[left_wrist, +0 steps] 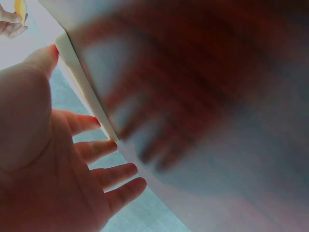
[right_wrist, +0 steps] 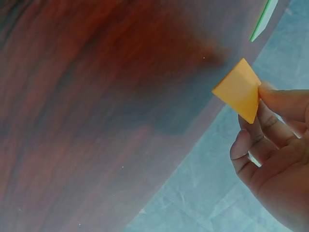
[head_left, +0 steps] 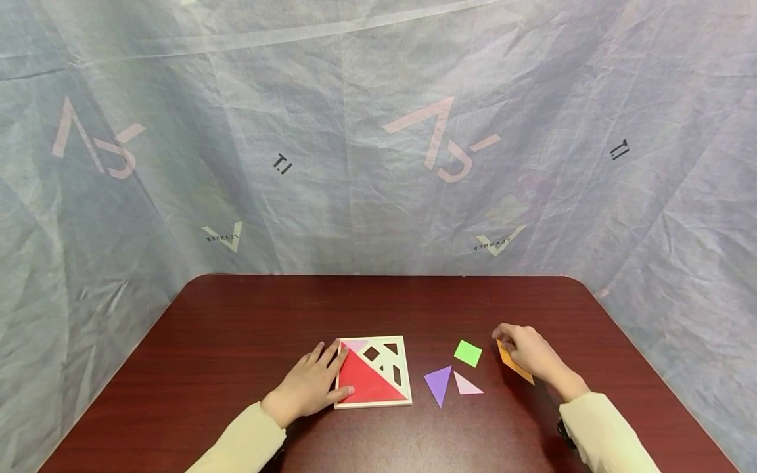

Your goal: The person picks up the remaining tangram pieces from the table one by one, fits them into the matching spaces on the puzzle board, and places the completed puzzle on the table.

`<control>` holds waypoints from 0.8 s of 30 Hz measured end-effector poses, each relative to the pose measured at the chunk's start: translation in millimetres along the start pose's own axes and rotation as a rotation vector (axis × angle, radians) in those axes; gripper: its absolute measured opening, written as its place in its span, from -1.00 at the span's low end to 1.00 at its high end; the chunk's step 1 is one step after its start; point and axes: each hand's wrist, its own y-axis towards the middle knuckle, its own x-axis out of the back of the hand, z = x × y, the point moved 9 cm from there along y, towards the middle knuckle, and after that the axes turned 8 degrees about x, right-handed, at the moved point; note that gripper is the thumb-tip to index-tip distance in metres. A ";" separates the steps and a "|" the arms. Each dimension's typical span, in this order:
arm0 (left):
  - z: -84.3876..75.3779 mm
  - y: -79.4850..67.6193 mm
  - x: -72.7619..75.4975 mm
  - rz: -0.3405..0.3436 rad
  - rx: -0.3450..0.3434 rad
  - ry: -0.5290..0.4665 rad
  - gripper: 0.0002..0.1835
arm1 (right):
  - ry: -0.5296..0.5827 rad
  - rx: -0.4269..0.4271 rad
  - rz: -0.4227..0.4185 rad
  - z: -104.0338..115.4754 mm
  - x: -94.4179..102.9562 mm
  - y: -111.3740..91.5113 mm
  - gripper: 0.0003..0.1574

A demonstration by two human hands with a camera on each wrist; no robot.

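Observation:
My left hand (head_left: 307,386) lies on the left edge of a cream tangram board (head_left: 406,368), fingers spread and touching the large red triangle (head_left: 372,384) set in it. A pale pink piece (head_left: 357,343) shows at the board's top, partly hidden by fingers. Off to the right, my right hand (head_left: 535,355) pinches an orange tangram piece (right_wrist: 239,92) between thumb and fingers, tilted on edge at the table. Between the board and that hand lie a green square (head_left: 468,353), a purple triangle (head_left: 439,383) and a small pink triangle (head_left: 467,383).
The dark red-brown wooden table (head_left: 236,315) has rounded far corners. Dark cut-outs in the board's upper right show the tabletop through them. Grey printed cloth (head_left: 355,197) hangs behind the table and along both sides.

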 end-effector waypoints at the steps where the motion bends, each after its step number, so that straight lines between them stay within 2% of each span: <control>1: -0.1 -0.1 0.3 -0.003 -0.001 0.001 -0.21 | 0.000 0.002 -0.005 0.2 0.6 0.3 -0.71; 9: -0.6 -0.4 2.0 -0.027 -0.008 0.005 -0.21 | -0.015 0.019 -0.041 3.9 5.7 3.5 -0.73; 24: -0.8 0.0 1.3 0.003 -0.002 0.004 -0.21 | 0.042 0.038 -0.040 6.2 2.4 6.3 -0.71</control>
